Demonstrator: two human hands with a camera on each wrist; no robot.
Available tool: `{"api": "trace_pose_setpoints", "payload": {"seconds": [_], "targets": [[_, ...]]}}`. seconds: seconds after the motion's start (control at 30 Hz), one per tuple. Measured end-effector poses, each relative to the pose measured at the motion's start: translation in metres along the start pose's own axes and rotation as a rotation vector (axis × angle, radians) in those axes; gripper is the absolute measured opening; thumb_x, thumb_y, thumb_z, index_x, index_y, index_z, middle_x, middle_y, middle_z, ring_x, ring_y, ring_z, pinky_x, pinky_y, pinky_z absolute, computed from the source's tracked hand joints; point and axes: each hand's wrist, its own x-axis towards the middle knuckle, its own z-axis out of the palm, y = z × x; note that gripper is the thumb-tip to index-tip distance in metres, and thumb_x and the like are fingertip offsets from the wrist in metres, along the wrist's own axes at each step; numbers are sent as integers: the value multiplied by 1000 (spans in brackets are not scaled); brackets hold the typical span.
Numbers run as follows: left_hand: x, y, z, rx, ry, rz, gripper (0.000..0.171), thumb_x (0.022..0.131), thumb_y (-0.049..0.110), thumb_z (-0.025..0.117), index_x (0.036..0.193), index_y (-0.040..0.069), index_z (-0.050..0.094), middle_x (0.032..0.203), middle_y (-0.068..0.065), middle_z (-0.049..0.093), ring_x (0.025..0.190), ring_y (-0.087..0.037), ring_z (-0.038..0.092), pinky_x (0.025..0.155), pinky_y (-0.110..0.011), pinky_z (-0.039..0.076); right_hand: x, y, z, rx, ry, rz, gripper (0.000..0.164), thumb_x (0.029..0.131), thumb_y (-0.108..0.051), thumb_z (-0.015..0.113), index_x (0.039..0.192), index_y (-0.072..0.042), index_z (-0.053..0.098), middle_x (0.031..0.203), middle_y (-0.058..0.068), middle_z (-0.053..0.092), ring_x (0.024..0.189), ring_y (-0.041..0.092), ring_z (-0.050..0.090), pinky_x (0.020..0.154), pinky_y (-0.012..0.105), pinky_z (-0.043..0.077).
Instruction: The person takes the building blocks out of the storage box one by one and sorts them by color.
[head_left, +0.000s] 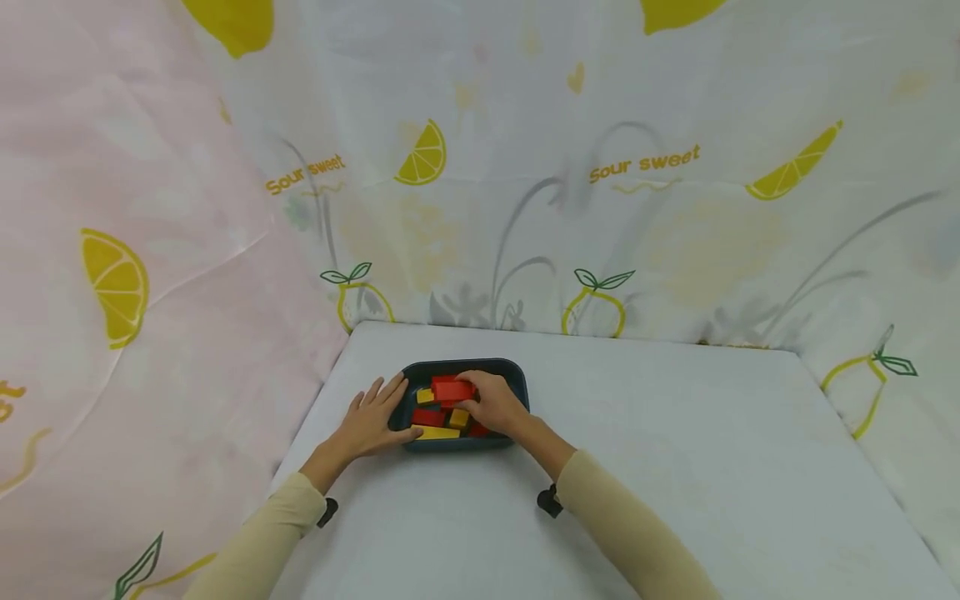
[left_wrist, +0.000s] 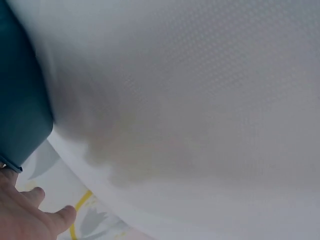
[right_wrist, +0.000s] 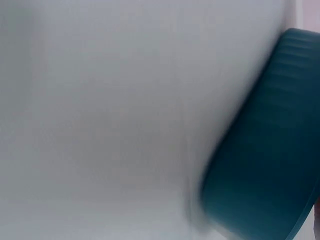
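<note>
A dark teal bin [head_left: 459,446] stands on the white table, with several red and yellow blocks in it. My right hand [head_left: 495,403] reaches over its right part and pinches a red block [head_left: 451,390] above the others. At the bin's left end my left hand [head_left: 367,423] rests on the rim, fingers spread and fairly straight, thumb by the front edge. Below the held block lie a yellow block [head_left: 437,432], a red block [head_left: 428,417] and more, partly hidden by the right hand. Both wrist views catch mainly the bin's outer wall [left_wrist: 22,95], [right_wrist: 270,145].
The white table [head_left: 675,467] stretches right of the bin and toward me. Behind it hangs a lemon-print cloth [head_left: 480,208], and a pinkish one [head_left: 187,333] runs along the left side. A dark wrist device [head_left: 550,502] sits under the right forearm.
</note>
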Motion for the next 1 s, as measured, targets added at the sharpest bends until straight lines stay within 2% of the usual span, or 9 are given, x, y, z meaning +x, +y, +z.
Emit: {"api": "trace_pose_setpoints", "payload": {"seconds": [0.2,0.33,0.6,0.73,0.83,1.0], "targets": [[1,-3,-2,-55,-41,33,97,86,58,65,157,6,24,165,-13,19,149,-45,17,113,-71,21,-2,4,-10,-2,37,0,34,86,-17,77,115,-4,65,111,10,71,84,18,60,76,29,54],[-1,-8,-3,-52,-61,37,96,86,57,65,157,6,24,165,-13,18,149,-46,15,113,-71,20,-3,10,-15,11,50,10,33,85,-15,79,114,-6,68,109,10,71,81,16,59,72,25,53],[-10,-23,-6,-41,-34,87,96,85,59,66,155,5,29,164,-14,22,148,-47,19,110,-73,22,-6,23,-24,39,153,44,34,81,-14,82,113,-8,71,107,11,69,76,15,57,67,23,51],[-13,-31,-9,-66,-47,87,98,84,60,67,155,5,29,164,-14,22,148,-47,18,111,-74,19,-7,31,-29,63,205,54,37,81,-15,82,115,-8,70,106,10,70,76,18,63,68,22,55],[-16,-35,-12,-98,-67,77,99,83,60,68,156,6,28,165,-13,20,148,-47,17,111,-75,16,-8,37,-33,91,225,92,39,82,-14,81,118,-6,69,108,12,70,76,20,68,65,23,58],[-19,-38,-16,-133,-76,77,97,83,59,69,156,10,28,165,-13,19,148,-48,17,110,-76,13,-9,55,-39,168,209,248,41,82,-13,81,119,-4,66,112,15,69,69,16,69,60,21,56]]}}
